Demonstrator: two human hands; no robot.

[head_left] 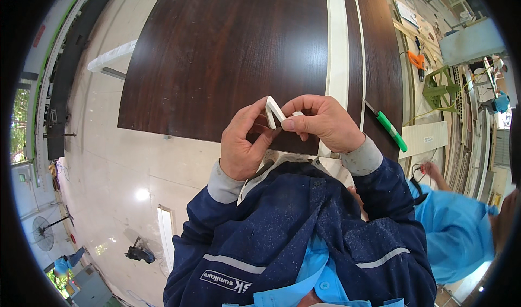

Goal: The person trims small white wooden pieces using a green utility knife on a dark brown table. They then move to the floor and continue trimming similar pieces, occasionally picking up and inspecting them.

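Note:
Over the near edge of a dark brown wood-grain panel (233, 52), I hold a small white piece (275, 109) that looks like a strip bent into a narrow V. My left hand (239, 144) is closed on its left side, thumb and fingers pinching it. The thumb and index finger of my right hand (328, 125) pinch its right side. A white end also shows between the right fingers; whether it belongs to the same piece I cannot tell. Right of that hand, a green-handled tool (392, 131) with a thin blade lies on the panel.
A white strip (337, 46) runs lengthwise along the panel. To the right are an orange tool (417, 60), a green stand (438, 89) and long boards. Close on my right is another person in a light blue shirt (450, 231). A fan (42, 232) stands far left.

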